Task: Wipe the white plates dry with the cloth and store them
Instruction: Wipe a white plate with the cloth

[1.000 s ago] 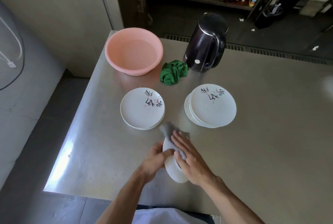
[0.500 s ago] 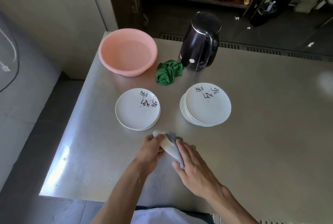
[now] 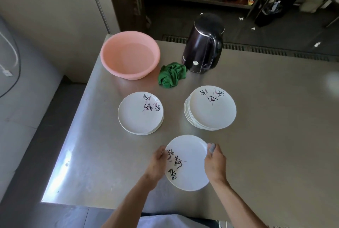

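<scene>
Has turned the round white plate with black writing [image 3: 187, 161] flat and face up, no longer on its edge as half a second ago. Holds its left rim with the left hand [image 3: 157, 165], fingers curled round. Grips the right rim with the right hand [image 3: 214, 163], small grey cloth [image 3: 211, 148] bunched inside. Holds it low at the front of the shiny steel table [image 3: 256, 136]; touching or not, cannot tell. Behind: short stack of white plates [image 3: 140, 113], taller stack of white plates [image 3: 211, 108], pink plastic basin [image 3: 130, 57], crumpled green rag [image 3: 172, 77], black kettle [image 3: 203, 44].
</scene>
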A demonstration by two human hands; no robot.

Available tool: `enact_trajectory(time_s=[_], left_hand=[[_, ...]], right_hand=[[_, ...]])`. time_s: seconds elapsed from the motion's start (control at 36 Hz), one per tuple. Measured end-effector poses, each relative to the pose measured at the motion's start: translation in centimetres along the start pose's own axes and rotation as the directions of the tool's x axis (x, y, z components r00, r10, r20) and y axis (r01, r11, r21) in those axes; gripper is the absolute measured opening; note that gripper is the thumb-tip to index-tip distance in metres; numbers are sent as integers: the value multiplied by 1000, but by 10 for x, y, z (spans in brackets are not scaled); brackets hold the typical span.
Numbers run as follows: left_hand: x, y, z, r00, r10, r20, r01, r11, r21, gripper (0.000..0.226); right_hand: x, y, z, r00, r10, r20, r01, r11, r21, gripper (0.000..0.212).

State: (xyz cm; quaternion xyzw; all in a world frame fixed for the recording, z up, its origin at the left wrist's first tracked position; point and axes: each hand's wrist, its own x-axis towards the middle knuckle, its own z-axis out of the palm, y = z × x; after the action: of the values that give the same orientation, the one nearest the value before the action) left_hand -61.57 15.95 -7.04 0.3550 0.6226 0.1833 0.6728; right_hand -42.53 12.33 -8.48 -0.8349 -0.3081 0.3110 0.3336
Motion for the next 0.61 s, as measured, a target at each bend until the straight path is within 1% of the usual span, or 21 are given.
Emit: enact_trajectory(time_s=[0.06, 0.08, 0.14, 0.17, 0.19, 0.22, 0.25, 0.28, 0.31, 0.36, 0.39, 0.42, 0.44, 0.47, 0.5, 0.53, 0.56, 0.58, 0.61], left_hand=[[-2, 0, -3, 1000, 20, 13, -20, 1000, 11, 26], [-3, 1, -4, 1000, 28, 14, -28, 999, 16, 27], [-6, 3, -4, 999, 37, 28, -37, 999, -18, 31], [-7, 6, -3, 998, 40, 43, -38, 998, -44, 32], [-7, 8, -1, 998, 48, 51, -45, 997, -60, 34], [-6, 11, 0, 997, 61, 53, -58, 996, -66, 35], [-6, 13, 2, 996, 76, 56, -73, 995, -69, 35], [-5, 16, 4, 994, 92, 60, -88, 994, -62, 35], [-4, 19, 4, 992, 107, 61, -104, 993, -47, 34], [-2, 23, 3, 989, 135, 55, -134, 991, -31, 31], [-2, 23, 1, 988, 141, 54, -139, 989, -41, 31], [-2, 24, -1, 988, 147, 50, -144, 988, -56, 32], [-2, 25, -6, 987, 156, 36, -154, 986, -67, 33], [-2, 26, -12, 985, 170, 15, -168, 983, -69, 34], [-2, 28, -19, 982, 190, -11, -190, 980, -58, 34], [-1, 30, -28, 976, 215, -37, -216, 976, -36, 33], [0, 32, -37, 969, 240, -64, -241, 970, -7, 33], [1, 35, -47, 961, 264, -86, -263, 964, 27, 32], [3, 39, -57, 953, 285, -102, -281, 958, 53, 32]], right_hand=[[-3, 6, -1, 999, 36, -34, -36, 999, 5, 27], [-7, 7, -2, 999, 18, -39, -18, 1000, -7, 28], [-15, 5, 0, 996, -93, -7, 93, 994, -52, 32], [-18, 6, 4, 984, -174, 35, 177, 977, -122, 35], [-20, 6, 8, 964, -246, 104, 265, 935, -236, 41], [-23, 7, 13, 939, -283, 197, 337, 875, -349, 48], [-26, 5, 16, 909, -294, 294, 397, 826, -401, 53], [-31, 1, 18, 867, -308, 392, 460, 799, -388, 55], [-38, -4, 20, 805, -337, 488, 528, 782, -331, 57], [-52, -9, 22, 649, -409, 642, 640, 750, -168, 61], [-57, -12, 20, 600, -423, 679, 643, 760, -96, 61], [-60, -13, 16, 571, -432, 698, 641, 766, -50, 60], [-61, -13, 11, 555, -460, 693, 675, 736, -51, 58], [-59, -10, 4, 536, -516, 668, 750, 654, -96, 55], [-56, -6, -2, 509, -574, 641, 821, 548, -162, 52], [-51, -2, -8, 496, -608, 620, 855, 464, -230, 50], [-47, 1, -13, 519, -608, 600, 850, 442, -287, 50], [-43, 4, -15, 573, -588, 571, 816, 476, -329, 50], [-39, 6, -16, 635, -553, 539, 765, 548, -339, 50]])
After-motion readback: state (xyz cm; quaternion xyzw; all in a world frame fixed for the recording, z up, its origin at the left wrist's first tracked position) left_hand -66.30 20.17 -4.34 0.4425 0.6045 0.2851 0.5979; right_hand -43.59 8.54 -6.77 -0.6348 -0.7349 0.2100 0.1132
